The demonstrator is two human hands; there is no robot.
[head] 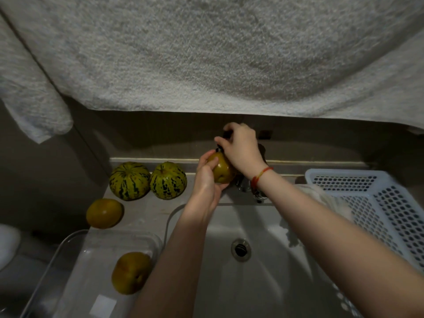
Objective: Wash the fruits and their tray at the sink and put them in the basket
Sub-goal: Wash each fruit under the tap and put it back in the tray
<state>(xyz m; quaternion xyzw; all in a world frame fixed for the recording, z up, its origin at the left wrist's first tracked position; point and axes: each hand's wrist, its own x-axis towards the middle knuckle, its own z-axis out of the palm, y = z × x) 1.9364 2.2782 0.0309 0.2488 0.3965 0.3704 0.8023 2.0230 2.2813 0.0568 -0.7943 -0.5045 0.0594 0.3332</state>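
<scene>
Holding a brown-green fruit (221,171) in your left hand (207,180), fingers wrapped around it, you are keeping it over the sink (270,228) at frame centre. Your right hand (241,148) is closing on the tap handle (227,135) above. Two striped melons (128,181) are sitting on the bench (146,210) at left; another fruit is lying in the clear tray (75,271) lower left, and the white basket (390,203) is standing at right.

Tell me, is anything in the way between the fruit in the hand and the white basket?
Yes. The right hand and its forearm reach across to the tap, lying between the fruit in the left hand and the white basket. The tap stands there too. Going over the sink, below the arm, looks open.
</scene>
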